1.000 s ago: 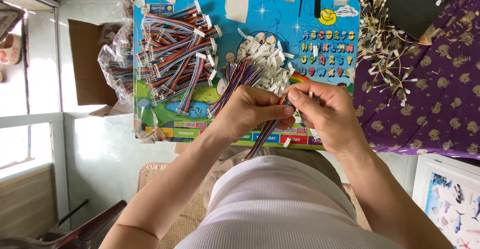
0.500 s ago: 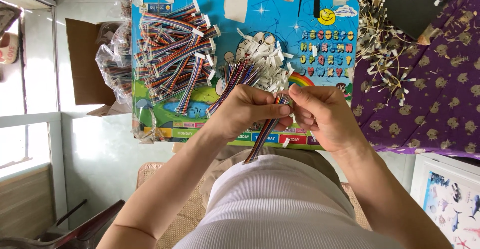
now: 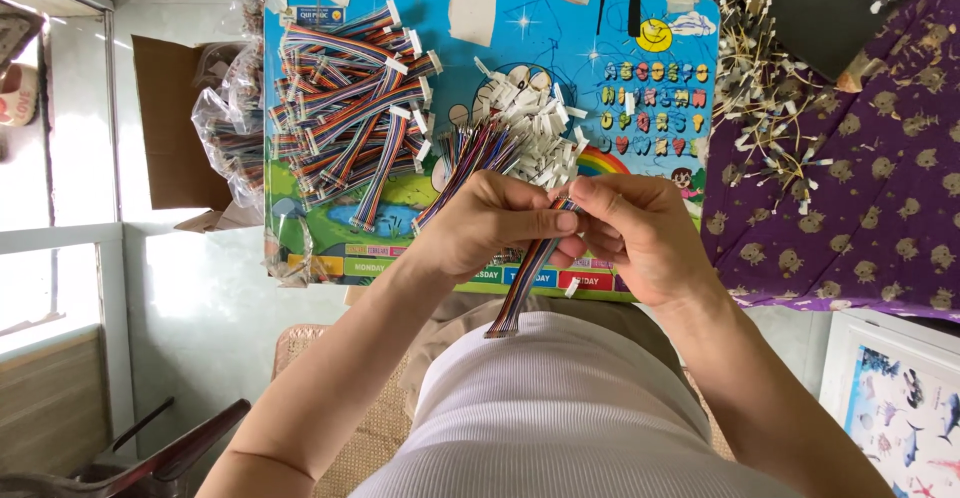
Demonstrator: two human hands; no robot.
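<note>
My left hand (image 3: 490, 223) grips a bundle of multicoloured ribbon cables (image 3: 465, 170) that fans out away from me over the board. My right hand (image 3: 640, 233) pinches one ribbon cable (image 3: 522, 286) at its upper end, right against my left fingertips; the cable hangs down toward my lap. Both hands hover over the near edge of a colourful picture board (image 3: 620, 48). A heap of small white plastic connectors (image 3: 535, 128) lies just beyond my hands. A pile of finished ribbon cables with white ends (image 3: 345, 118) covers the board's left part.
A clear plastic bag with more cables (image 3: 225, 138) and a brown cardboard box (image 3: 165, 118) sit left of the board. A purple patterned cloth (image 3: 860, 188) on the right carries a tangle of thin wires with white ends (image 3: 765, 108). A dark chair arm (image 3: 160, 448) is at lower left.
My hands have stayed close together, with small finger movements at the top of the single cable. The piles on the board have not moved.
</note>
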